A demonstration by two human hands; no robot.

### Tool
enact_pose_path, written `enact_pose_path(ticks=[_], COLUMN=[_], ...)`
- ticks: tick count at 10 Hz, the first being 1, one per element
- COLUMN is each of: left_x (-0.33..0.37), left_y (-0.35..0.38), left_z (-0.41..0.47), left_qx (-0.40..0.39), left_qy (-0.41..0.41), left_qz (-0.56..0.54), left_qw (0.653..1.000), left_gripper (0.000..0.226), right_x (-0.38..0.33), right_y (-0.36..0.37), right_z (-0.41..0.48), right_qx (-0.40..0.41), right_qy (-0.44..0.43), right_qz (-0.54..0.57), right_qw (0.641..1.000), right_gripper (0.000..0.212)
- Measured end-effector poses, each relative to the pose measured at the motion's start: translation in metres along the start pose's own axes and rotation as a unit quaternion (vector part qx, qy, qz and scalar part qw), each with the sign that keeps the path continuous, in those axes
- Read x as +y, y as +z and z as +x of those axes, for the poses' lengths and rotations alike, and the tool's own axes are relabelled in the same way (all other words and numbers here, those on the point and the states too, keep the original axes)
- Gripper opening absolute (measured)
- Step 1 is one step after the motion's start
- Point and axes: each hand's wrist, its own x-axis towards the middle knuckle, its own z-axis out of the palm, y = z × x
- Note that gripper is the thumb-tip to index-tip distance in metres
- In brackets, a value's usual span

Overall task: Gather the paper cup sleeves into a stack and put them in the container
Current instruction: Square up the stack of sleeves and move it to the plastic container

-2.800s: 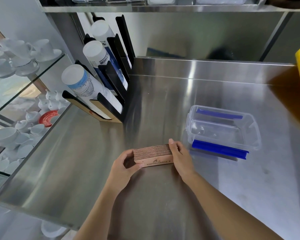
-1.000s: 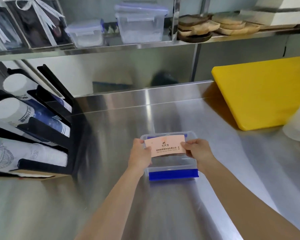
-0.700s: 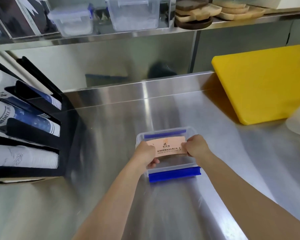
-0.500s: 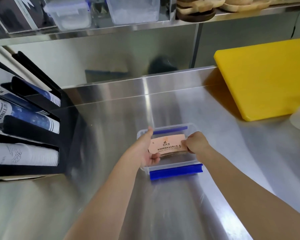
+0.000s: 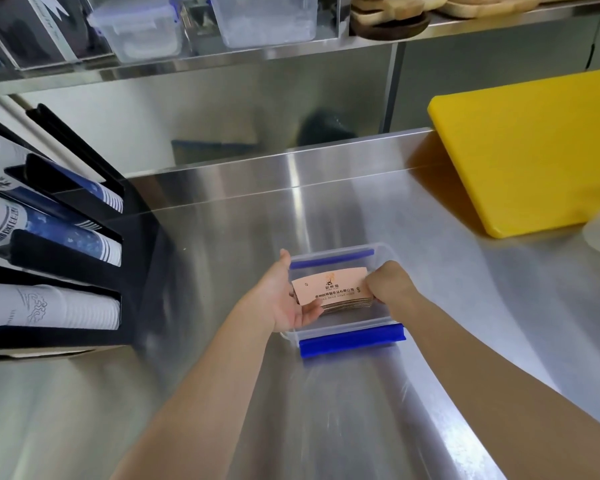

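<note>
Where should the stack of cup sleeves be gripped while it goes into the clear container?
Probably by its two short ends, from above, as now: the left hand cups one end and the right hand pinches the other. The stack of cup sleeves lies flat and long, so end grips keep the layers squared and clear the clear container long walls.

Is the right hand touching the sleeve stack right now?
Touching. The head view shows the right hand with its fingers curled over the right end of the sleeve stack, inside the container.

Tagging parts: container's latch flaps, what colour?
Blue, on a clear plastic container; the near latch flap shows it best, head view.
</note>
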Motion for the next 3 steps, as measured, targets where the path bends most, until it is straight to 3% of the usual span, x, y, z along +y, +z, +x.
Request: enact_pose_path(ticks=[1, 3], left_x=[-0.001, 0.003], left_y=[0.001, 0.001], left_z=[-0.003, -0.018], left_qx=[0.000, -0.004], left_qy=[-0.001, 0.022], left_qz=[0.008, 0.002], left_qw=[1.000, 1.000], left_gripper=[0.087, 0.083], right_x=[-0.001, -0.001], right_y=[-0.002, -0.009], right_z=[-0.004, -0.010], right_qx=[-0.005, -0.026], right_qy=[0.005, 0.002], right_qz=[0.016, 0.059], right_qw=[1.000, 0.998], right_gripper=[0.010, 0.010])
